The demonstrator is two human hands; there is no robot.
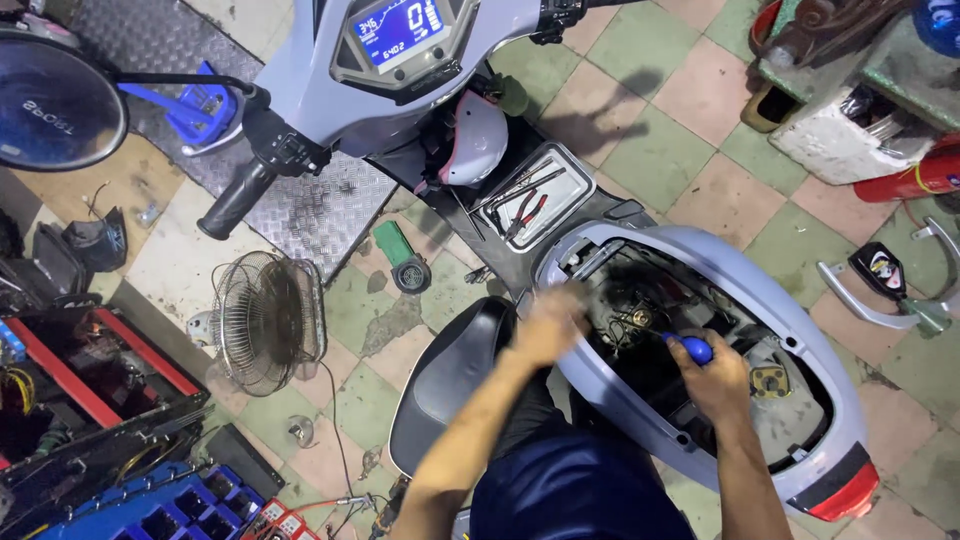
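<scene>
A pale blue scooter [700, 255] stands below me with its seat [450, 380] swung open to the left, baring the engine bay [650, 300]. My right hand [718, 378] is shut on a blue-handled screwdriver [694, 347] that points into the bay. My left hand [548, 325] is blurred and rests at the bay's left rim; whether it holds anything cannot be told. A metal tray [575, 165] with red-handled pliers [527, 214] and other tools lies on the footboard.
A small table fan [265, 318] stands on the tiled floor at left, beside red and blue tool boxes [120, 470]. A red fire extinguisher [920, 178] and a loose grey grab rail [880, 290] lie at right. The handlebar grip [235, 198] juts out upper left.
</scene>
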